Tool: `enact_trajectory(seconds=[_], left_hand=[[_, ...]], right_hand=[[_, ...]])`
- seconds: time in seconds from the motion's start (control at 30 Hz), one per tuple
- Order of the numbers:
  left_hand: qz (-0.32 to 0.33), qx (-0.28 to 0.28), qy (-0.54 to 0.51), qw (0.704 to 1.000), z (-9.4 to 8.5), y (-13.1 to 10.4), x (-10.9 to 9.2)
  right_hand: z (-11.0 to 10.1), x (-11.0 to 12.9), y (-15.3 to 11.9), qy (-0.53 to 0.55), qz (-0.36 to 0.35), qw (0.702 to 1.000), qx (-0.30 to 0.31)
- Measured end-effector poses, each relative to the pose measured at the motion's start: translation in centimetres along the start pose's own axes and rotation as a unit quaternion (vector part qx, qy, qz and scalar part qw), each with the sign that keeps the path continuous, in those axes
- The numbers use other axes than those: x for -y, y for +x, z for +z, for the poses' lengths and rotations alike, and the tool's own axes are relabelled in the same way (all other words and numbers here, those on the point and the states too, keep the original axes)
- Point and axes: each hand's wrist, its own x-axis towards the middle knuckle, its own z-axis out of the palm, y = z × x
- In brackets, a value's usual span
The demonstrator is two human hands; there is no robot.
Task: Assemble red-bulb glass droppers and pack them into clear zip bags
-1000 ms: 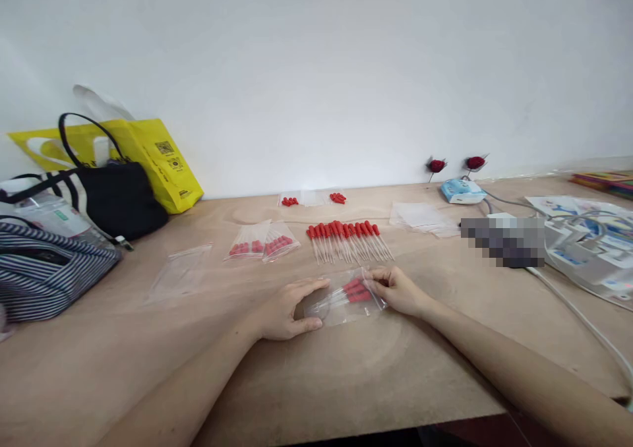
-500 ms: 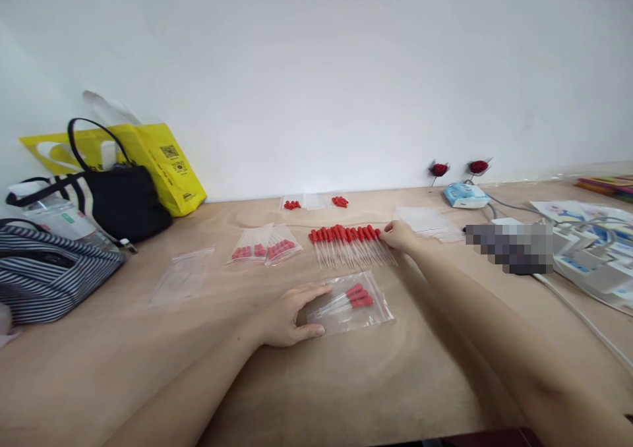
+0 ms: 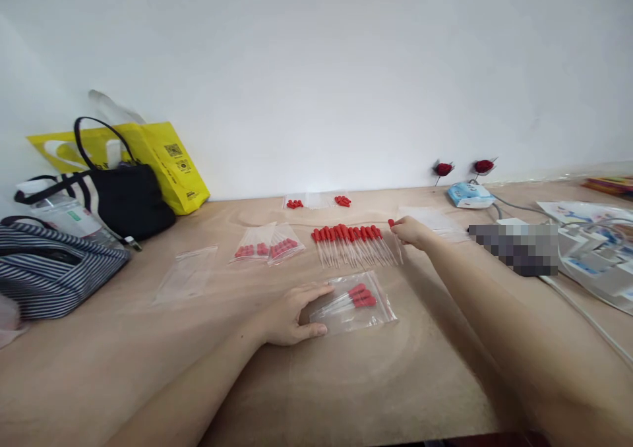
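Note:
My left hand lies on the table, thumb and fingers spread, its fingertips at the left edge of a clear zip bag. Inside that bag are a few droppers with red bulbs and thin clear stems. Beyond it a row of red-bulbed droppers is laid side by side, stems toward me. At the row's right end my right hand pinches a single dropper, its red bulb showing above the fingers and its stem hanging below.
Two filled zip bags overlap left of the row, with a flat zip bag farther left. More bagged red bulbs lie by the wall. Bags stand left; a tissue pack, cables and a power strip are right.
My right hand has drawn one dropper off the row's right end and shifted slightly right with it. My left hand stays at the zip bag. The view has swung slightly left.

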Motion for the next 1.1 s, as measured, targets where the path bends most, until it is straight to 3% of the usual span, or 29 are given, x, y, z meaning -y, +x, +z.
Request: enact_trajectory(seconds=[0.17, 0.23, 0.33, 0.47, 0.6, 0.83, 1.1], left_hand=[[-0.012, 0.004, -0.001, 1.0, -0.1, 0.0, -0.2], [-0.015, 0.004, -0.001, 1.0, -0.1, 0.0, -0.1], [-0.015, 0.004, 0.0, 1.0, -0.1, 0.0, 0.1], [-0.018, 0.006, 0.002, 1.0, -0.1, 0.0, 0.1], [-0.016, 0.005, -0.002, 1.0, -0.2, 0.0, -0.1], [-0.011, 0.002, -0.005, 1.0, -0.1, 0.1, 0.0], [-0.014, 0.005, -0.001, 1.0, -0.1, 0.0, 0.0]], right_hand=[[-2.8, -1.2, -3.9, 0.155, -0.002, 0.987, 0.045], [-2.8, -1.9, -5.7, 0.295, -0.005, 0.953, 0.064], [-1.6, -2.8, -7.8, 0.389, -0.022, 0.921, 0.03], [0.7, -3.6, -9.0, 0.414, -0.053, 0.908, -0.038], [2.3, -3.6, -9.4, 0.43, -0.054, 0.9, -0.043], [3.7, -2.8, -10.7, 0.442, 0.003, 0.897, 0.028], [3.5, -2.7, -10.9, 0.44, 0.031, 0.893, 0.093]])
